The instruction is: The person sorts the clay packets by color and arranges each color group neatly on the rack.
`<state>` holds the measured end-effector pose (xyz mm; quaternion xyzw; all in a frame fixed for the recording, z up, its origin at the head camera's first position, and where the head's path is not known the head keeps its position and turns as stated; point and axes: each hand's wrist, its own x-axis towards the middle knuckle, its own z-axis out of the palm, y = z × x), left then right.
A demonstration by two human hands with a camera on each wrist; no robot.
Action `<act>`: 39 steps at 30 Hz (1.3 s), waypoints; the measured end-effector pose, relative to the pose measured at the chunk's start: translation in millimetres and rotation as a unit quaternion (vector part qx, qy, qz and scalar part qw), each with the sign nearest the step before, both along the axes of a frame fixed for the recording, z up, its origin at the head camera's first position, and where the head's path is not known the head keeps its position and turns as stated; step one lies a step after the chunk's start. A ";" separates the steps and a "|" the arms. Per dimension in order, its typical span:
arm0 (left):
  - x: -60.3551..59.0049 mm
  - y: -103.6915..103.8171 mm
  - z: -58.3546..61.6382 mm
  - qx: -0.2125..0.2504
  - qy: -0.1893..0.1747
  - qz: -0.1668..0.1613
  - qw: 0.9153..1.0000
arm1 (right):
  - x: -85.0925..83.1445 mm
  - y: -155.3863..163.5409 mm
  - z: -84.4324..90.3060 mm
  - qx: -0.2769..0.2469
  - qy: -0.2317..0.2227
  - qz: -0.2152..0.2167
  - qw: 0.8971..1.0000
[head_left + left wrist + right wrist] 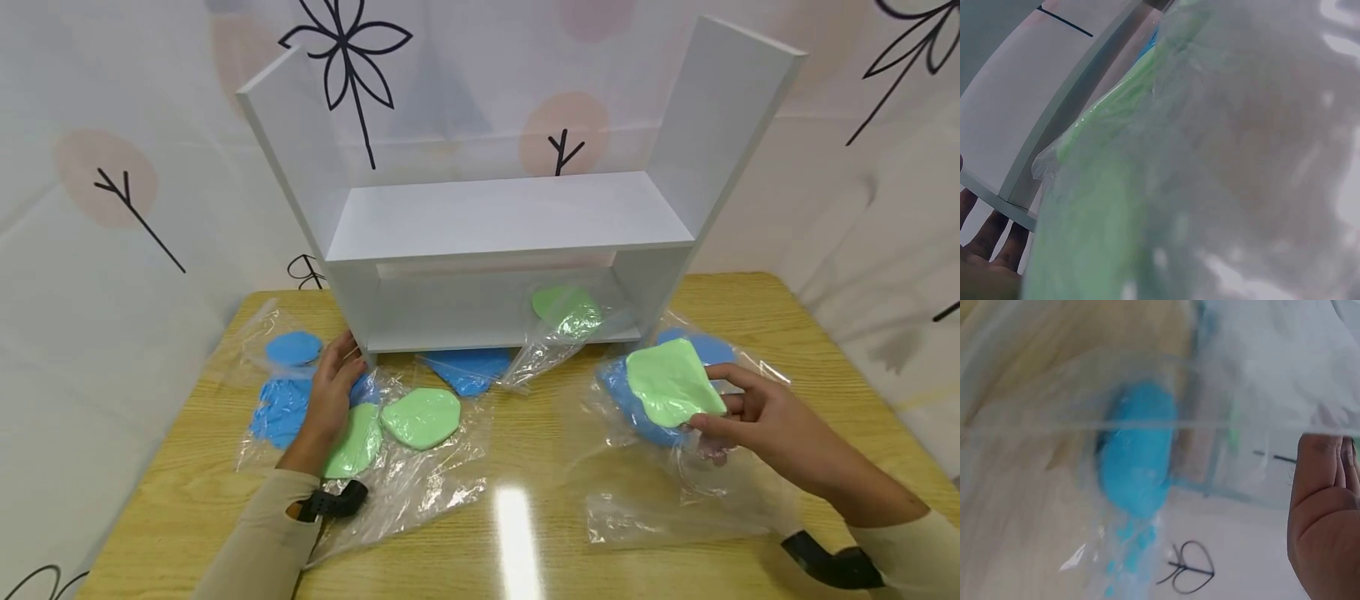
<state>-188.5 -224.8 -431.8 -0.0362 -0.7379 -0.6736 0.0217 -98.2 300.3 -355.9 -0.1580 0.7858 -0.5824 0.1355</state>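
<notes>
The right hand (757,417) pinches a green slab (671,383) at its near edge, thumb below and fingers (738,382) curled along its right side, holding it up over a blue slab (637,408) in a clear bag (675,492) on the surface (525,533). In the right wrist view the blue slab (1138,453) is only a blur behind plastic.

The left hand (330,400) lies flat with fingers (347,354) spread and straight, resting on a bag (420,475) that holds two green pieces (422,417); the fingertips appear to touch the foot of the white shelf (495,217). Left of that hand lie blue pieces (283,400) in plastic. Another green piece (566,310) in a bag sits on the shelf's lower board, and a blue piece (468,368) lies just in front of it.
</notes>
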 end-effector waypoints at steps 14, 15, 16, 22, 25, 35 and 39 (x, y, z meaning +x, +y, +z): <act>1.2 0.4 1.5 0.000 0.005 -0.003 1.000 | 2.3 -56.8 6.9 -0.138 -0.018 0.106 0.985; 1.2 0.6 1.6 -0.002 0.005 -0.003 1.000 | 2.6 -60.6 7.6 -0.136 -0.016 0.103 0.985; 1.1 0.7 1.6 -0.004 0.005 -0.003 1.000 | 2.9 -64.2 8.5 -0.131 -0.014 0.097 0.986; 0.3 0.3 0.7 0.002 0.006 -0.004 1.000 | 1.4 -84.8 14.7 -0.075 -0.019 0.039 0.996; 0.4 0.1 0.5 0.009 0.006 -0.004 1.000 | -2.8 -95.2 14.3 -0.051 -0.030 0.009 0.998; 0.2 -1.6 -1.3 0.003 0.000 -0.001 1.000 | -28.4 -131.6 -3.4 -0.056 -0.075 -0.043 0.995; -0.1 -0.8 -0.9 0.002 -0.001 -0.001 1.000 | -40.6 -141.9 -5.1 -0.056 -0.075 -0.049 0.994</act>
